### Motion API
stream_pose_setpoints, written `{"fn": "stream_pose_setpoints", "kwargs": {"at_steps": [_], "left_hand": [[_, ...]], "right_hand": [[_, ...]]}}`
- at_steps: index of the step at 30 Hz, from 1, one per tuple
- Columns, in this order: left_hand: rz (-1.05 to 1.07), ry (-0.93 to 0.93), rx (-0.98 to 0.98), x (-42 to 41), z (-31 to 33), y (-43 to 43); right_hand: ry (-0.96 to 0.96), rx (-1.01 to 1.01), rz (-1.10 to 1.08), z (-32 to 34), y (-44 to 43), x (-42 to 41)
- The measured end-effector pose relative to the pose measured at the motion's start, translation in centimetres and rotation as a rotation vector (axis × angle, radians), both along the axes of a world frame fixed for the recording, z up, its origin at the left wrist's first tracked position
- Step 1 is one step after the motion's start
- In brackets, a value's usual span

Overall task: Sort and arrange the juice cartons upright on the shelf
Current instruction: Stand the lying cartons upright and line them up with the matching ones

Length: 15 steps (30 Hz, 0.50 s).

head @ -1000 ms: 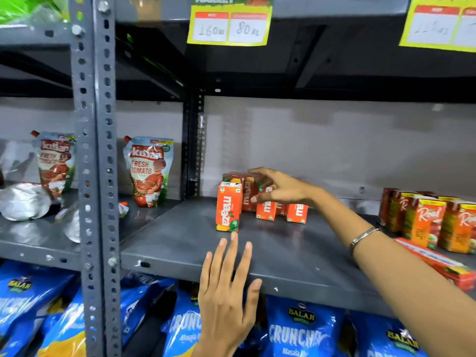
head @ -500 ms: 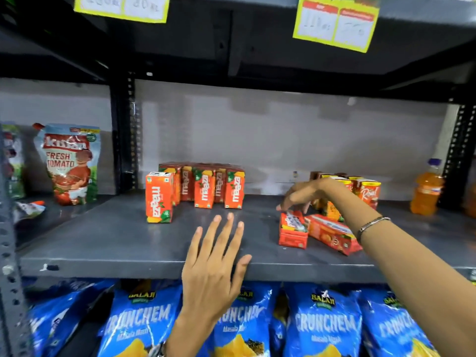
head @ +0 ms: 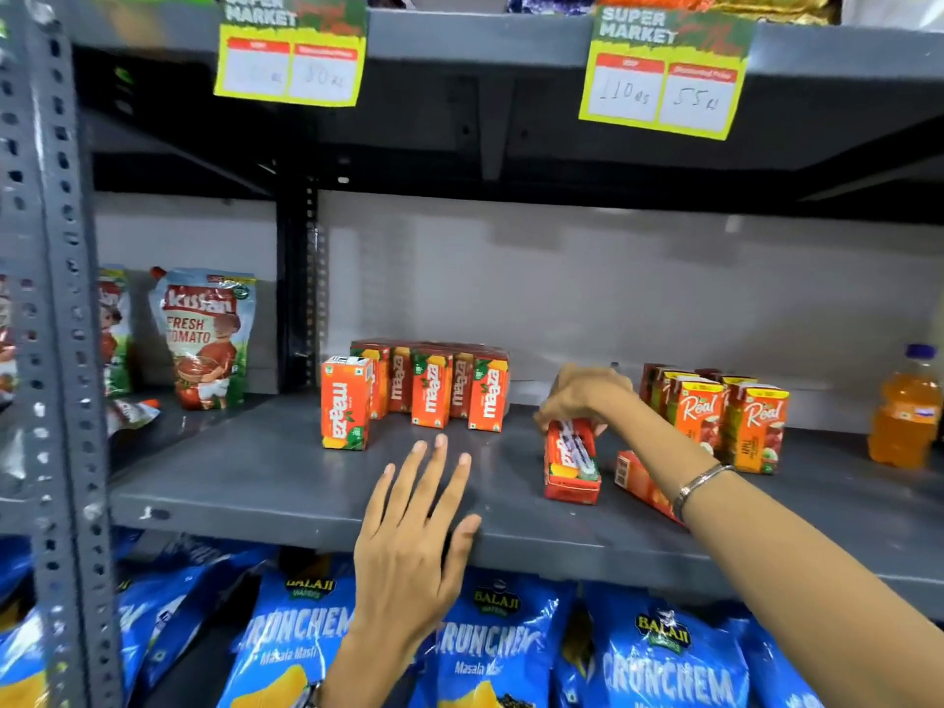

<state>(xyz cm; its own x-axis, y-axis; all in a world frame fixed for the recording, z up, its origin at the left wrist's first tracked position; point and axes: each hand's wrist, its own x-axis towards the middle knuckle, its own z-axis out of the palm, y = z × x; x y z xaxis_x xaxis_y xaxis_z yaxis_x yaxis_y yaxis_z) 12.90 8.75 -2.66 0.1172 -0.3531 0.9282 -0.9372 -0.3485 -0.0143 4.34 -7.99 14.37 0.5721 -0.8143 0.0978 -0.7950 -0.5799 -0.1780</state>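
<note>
On the grey metal shelf point(head: 265, 482) several orange Maaza cartons point(head: 434, 396) stand upright in a cluster, one Maaza carton point(head: 345, 408) out in front at the left. Several Real cartons point(head: 725, 416) stand upright at the right. My right hand point(head: 582, 398) grips the top end of a red Real carton point(head: 569, 465), which is tilted back off the shelf. A second red carton point(head: 641, 482) lies flat beside it, partly hidden by my forearm. My left hand point(head: 414, 534) rests flat with spread fingers on the shelf's front edge.
Kissan tomato pouches point(head: 204, 339) stand in the left bay behind a perforated upright post point(head: 61, 350). An orange drink bottle point(head: 906, 411) stands at the far right. Blue Balaji chip bags point(head: 485, 636) fill the shelf below. Price tags point(head: 664, 74) hang from the shelf above.
My right hand left the Maaza cartons, moved right and took hold of the red carton, which is now tipped up on its end. The view panned right, then back left a little.
</note>
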Motion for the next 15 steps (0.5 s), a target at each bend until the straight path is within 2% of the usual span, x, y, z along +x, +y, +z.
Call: {"fn": "stream_pose_setpoints", "kwargs": {"at_steps": [3, 8, 12, 15], "left_hand": [[0.024, 0.062, -0.041, 0.9, -0.1, 1.3], [0.04, 0.079, -0.047, 2.3, -0.2, 2.5], [0.041, 0.077, 0.0, 3.1, -0.7, 2.7], [0.036, 0.062, 0.018, 3.4, -0.9, 2.8]], "right_hand": [[-0.193, -0.168, 0.027, 1.0, 1.5, 1.9], [-0.457, -0.246, 0.141, 1.4, 4.7, 6.4], [-0.513, -0.34, 0.247, 0.1, 6.6, 9.6], [-0.479, -0.378, 0.265, -1.2, 7.0, 11.1]]}}
